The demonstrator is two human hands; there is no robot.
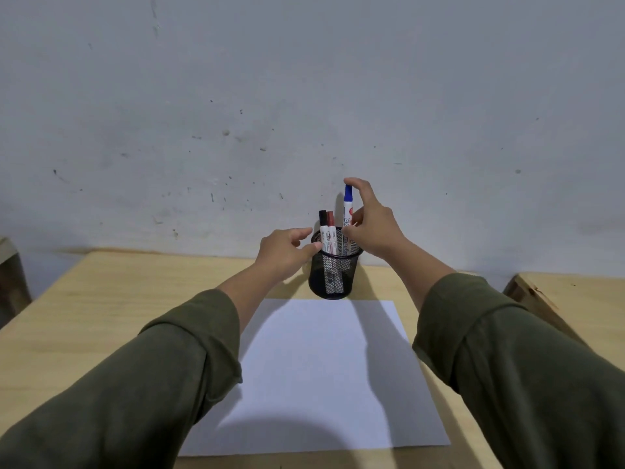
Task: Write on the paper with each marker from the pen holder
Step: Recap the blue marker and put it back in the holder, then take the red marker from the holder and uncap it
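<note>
Centre frame, mesh pen holder [334,269] above blank paper [318,374]: right hand [370,228] pinching blue marker [347,211], half-raised; left hand [287,252] loosely open, steadying rim; risk—light holder tipping, spilling black marker [323,231] and red marker [331,231], if blue snags.

Both arms reach forward over the tabletop, each in a dark green sleeve pushed back from the wrist. The left hand [285,253] is held palm-down (fingers loosely spread), its thumb and fingertips pointing right. The right hand [370,225] is raised higher, wrist bent, with index finger curled over the top and thumb pinching inward below it.
</note>
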